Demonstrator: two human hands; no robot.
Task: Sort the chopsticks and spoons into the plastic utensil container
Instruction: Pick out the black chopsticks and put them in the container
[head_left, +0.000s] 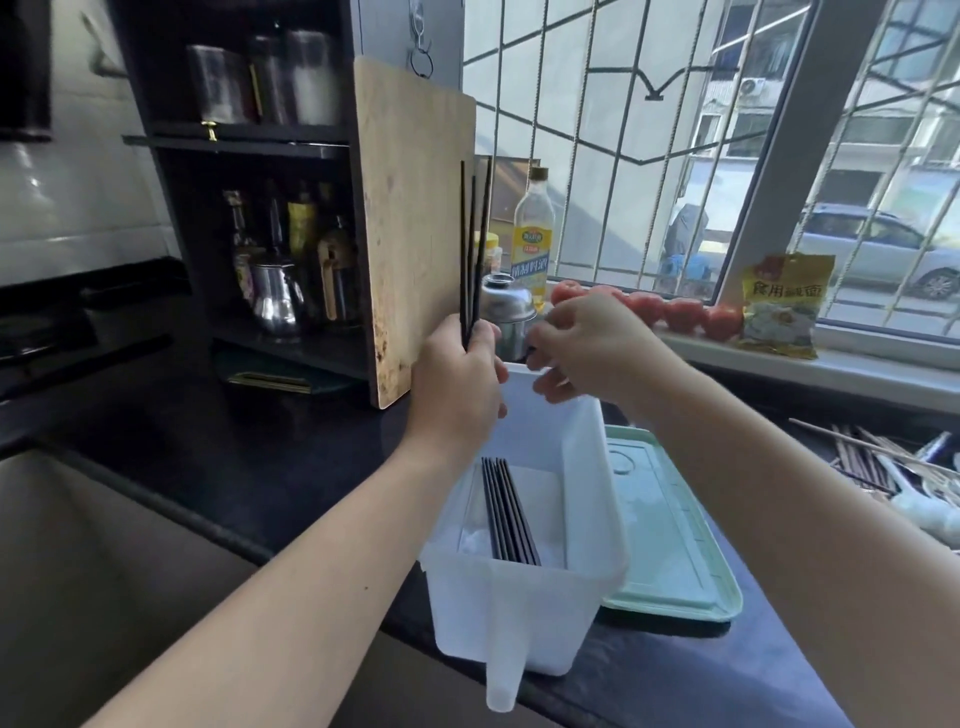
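Note:
A white plastic utensil container (582, 525) stands on the dark counter, with several black chopsticks (509, 512) lying flat inside it. My left hand (457, 379) grips a few black chopsticks (471, 249) that stand upright above the container's far end. My right hand (587, 345) hovers beside it over the far rim, fingers curled, pinching what looks like a dark chopstick tip. At the far right of the counter lies a pile of brown chopsticks (862, 460) and white spoons (922, 506).
A pale green lid (670, 525) lies right of the container. A wooden cutting board (415, 228) leans upright behind my left hand, beside a dark shelf with bottles and a kettle (275, 296). An oil bottle (532, 239), steel pot (506, 312) and tomatoes (680, 312) stand by the window. A sink (104, 571) sits at left.

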